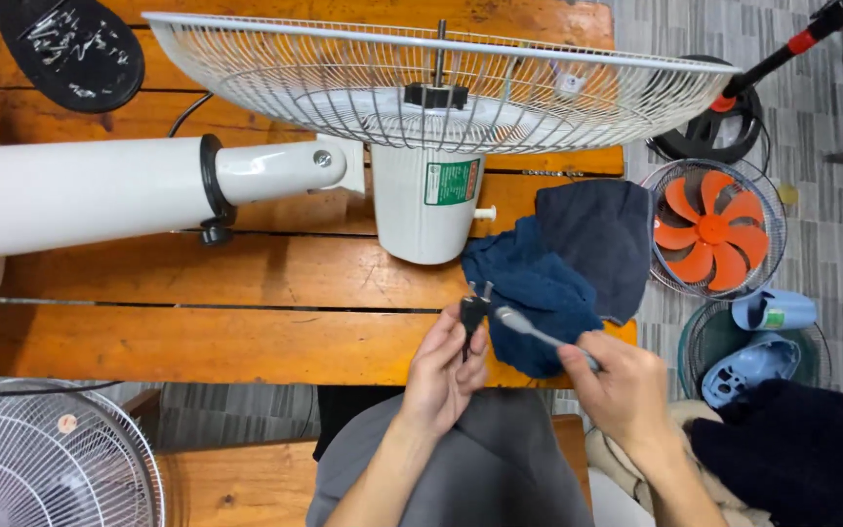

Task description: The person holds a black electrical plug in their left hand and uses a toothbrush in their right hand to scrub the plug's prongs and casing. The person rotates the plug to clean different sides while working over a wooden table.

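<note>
My left hand [446, 366] grips a black two-pin power plug [473, 310] with its pins pointing up. My right hand [617, 385] holds a grey-handled screwdriver [534, 332], its tip against the side of the plug. Both hands hover over the near edge of an orange wooden table [246, 293]. On the table lies a white stand fan: its pole [100, 195], its motor housing [428, 200] and its rear wire grille [441, 83] with the bare shaft sticking out. A dark blue cloth [568, 259] lies just behind my hands.
A black dish of screws [70, 49] sits at the table's far left corner. On the floor to the right are a fan with orange blades [714, 229], light blue plastic fan parts [763, 342] and dark cloth [792, 449]. Another white fan grille [51, 454] is at bottom left.
</note>
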